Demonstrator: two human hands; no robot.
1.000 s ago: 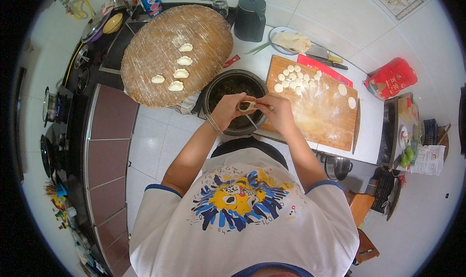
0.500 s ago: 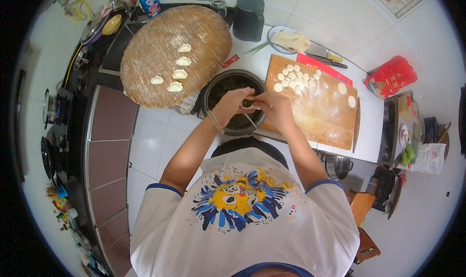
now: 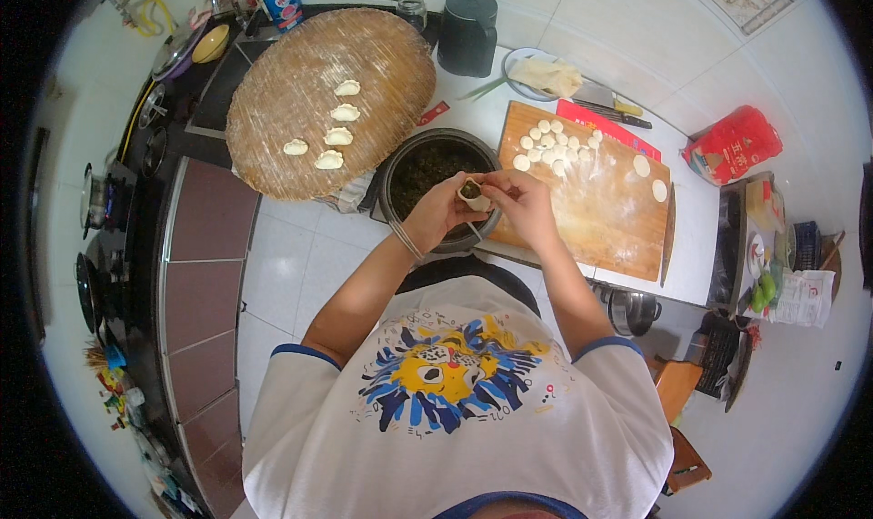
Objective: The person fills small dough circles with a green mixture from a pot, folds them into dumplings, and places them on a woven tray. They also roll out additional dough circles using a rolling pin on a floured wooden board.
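A half-folded dumpling (image 3: 475, 201) with dark green filling showing at its opening is held over the pot (image 3: 391, 175). My left hand (image 3: 438, 212) cups it from the left, a bangle round the wrist. The fingers of my right hand (image 3: 525, 201) pinch the wrapper's edge from the right. Below my hands, dark chopped filling (image 3: 432, 167) lies in the pot, and a pale utensil handle (image 3: 476, 231) leans at its near right rim. Several folded dumplings (image 3: 338, 136) rest on the round woven tray (image 3: 273, 110) at the left.
On the wooden board (image 3: 600, 219) lie several small dough pieces (image 3: 556, 144) and two flat round wrappers (image 3: 641, 165). A knife (image 3: 668, 235) lies along its right edge. Behind stand a black kettle (image 3: 467, 33) and a plate (image 3: 516, 62); a red bag (image 3: 735, 144) is at the far right.
My hands have turned the dumpling so its open side with the filling now shows. My right hand has shifted slightly, and more of the pot's filling is visible.
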